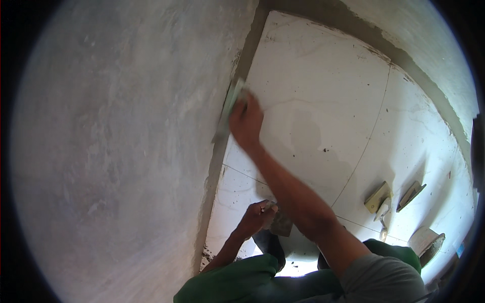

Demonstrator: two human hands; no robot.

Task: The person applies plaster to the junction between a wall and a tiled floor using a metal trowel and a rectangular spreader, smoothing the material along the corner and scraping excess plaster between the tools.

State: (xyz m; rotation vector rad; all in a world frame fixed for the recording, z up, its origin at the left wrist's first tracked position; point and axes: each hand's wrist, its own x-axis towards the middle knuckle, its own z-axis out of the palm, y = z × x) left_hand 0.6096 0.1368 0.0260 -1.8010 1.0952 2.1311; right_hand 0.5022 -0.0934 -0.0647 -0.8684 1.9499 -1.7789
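My right hand [247, 121] reaches forward, its fingers closed on a plastering trowel [228, 108]. The trowel's long flat blade lies along the damp grey mortar strip [214, 161] at the foot of the left wall; motion smears both slightly. Close to my body, my left hand [256, 218] grips a second flat tool, a grey rectangular plate [282, 225] that looks like a trowel or float. My right forearm crosses above part of that plate, so its far edge is hidden.
The grey plastered wall [111, 141] rises on the left. White tiles [313, 101] cover the floor, with crumbs scattered about. To the right lie a yellowish float [378, 197], a small pointed trowel [382, 209], another float [411, 196] and a bucket [424, 242]. A mortar strip [404, 60] edges the far wall.
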